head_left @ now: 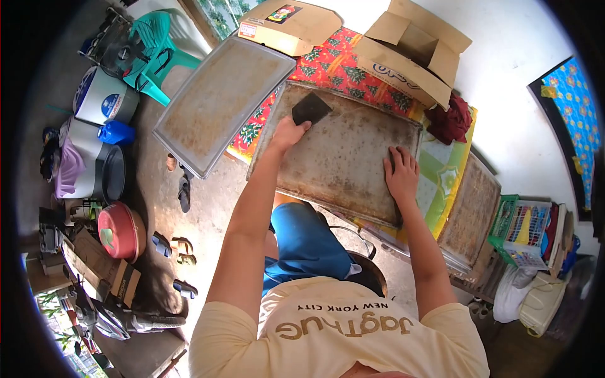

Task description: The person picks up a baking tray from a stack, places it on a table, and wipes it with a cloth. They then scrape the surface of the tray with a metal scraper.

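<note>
We count three baking trays: the near tray point(340, 157), a left tray point(220, 101) and a right tray point(469, 211), which may top a stack we cannot number. We see one black scraper point(310, 108) and two hands, the left hand point(288, 133) and the right hand point(401, 173). Cardboard boxes come to three: a flat box point(293, 25), a deep box point(413, 50) and a floor box point(104, 271). We find one teal chair point(154, 44), one red basin point(120, 232), one blue bottle point(116, 132), one green basket point(505, 220) and one red cloth point(449, 120). We make out at least four sandals point(184, 189) on the floor, though some are too small to be sure
</note>
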### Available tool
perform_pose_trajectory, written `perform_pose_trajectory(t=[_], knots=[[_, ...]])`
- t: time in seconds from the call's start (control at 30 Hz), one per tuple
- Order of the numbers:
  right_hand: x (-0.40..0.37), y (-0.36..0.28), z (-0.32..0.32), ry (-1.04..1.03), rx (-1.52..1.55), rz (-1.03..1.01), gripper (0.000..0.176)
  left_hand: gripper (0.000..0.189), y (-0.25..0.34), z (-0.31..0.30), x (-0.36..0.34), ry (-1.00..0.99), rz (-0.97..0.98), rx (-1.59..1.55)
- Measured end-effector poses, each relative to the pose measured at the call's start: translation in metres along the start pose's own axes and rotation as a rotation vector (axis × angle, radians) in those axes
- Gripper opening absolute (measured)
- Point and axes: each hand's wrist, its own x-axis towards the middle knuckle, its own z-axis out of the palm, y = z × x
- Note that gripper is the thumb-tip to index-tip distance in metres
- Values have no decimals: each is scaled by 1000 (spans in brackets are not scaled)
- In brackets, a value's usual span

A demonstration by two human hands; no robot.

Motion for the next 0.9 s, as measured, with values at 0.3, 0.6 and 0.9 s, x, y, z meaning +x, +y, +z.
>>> perform_pose_trajectory(t=[0.3, 0.6, 0.9], knots=[[0, 0, 2, 10, -14, 3, 35, 44, 4, 2, -4, -25, 11, -65], [-1, 2, 4, 15, -11, 5, 36, 45, 1, -4, -7, -110, 52, -193], [-3, 5, 10, 21, -13, 11, 36, 53, -39, -63, -91, -363, 157, -71]])
